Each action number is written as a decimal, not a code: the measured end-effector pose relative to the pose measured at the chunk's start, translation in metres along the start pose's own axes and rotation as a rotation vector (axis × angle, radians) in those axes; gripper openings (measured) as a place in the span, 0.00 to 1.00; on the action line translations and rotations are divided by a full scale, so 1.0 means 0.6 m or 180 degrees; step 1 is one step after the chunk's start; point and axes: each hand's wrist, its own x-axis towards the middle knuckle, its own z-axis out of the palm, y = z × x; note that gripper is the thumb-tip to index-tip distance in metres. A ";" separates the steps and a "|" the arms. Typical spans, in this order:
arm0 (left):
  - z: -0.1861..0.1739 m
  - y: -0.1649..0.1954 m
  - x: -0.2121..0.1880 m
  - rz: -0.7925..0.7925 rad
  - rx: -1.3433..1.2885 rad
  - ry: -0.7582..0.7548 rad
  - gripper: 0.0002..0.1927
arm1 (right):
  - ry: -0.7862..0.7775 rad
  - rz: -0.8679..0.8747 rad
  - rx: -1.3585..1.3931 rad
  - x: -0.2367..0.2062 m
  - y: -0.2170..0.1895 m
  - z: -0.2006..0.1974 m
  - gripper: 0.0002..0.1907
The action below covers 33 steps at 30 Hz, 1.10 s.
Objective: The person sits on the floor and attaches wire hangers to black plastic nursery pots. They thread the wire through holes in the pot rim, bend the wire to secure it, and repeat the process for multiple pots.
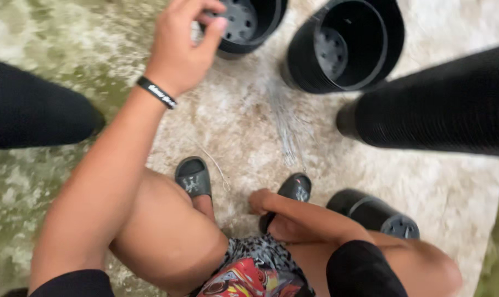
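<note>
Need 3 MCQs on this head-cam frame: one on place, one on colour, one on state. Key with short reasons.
1. Where is the left hand?
A. At the rim of the upright black pot at the top
B. On the left slipper
C. Flat on the ground

2. What colour is the wristband on the left wrist?
A. White
B. Black
C. Red

3. How does the small pot beside the right knee lie?
A. Upright, mouth up
C. Stacked inside another pot
B. On its side

Key:
1 A, the fingers are pinched at that pot's rim.
2 B, the band is black with small pale marks.
3 B, its holed base faces sideways along the ground.
</note>
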 end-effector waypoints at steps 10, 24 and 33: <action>0.164 0.017 -0.013 0.0067 0.0181 -0.0954 0.07 | 0.0286 0.1012 0.0702 -0.095 0.060 0.141 0.29; 0.604 0.380 0.224 0.2414 0.0524 -0.2413 0.09 | 0.0725 0.0941 0.2526 -0.208 0.086 0.223 0.27; 0.616 0.346 0.242 0.2567 0.0410 -0.2260 0.09 | 0.0859 0.0848 0.2777 -0.190 0.038 0.267 0.26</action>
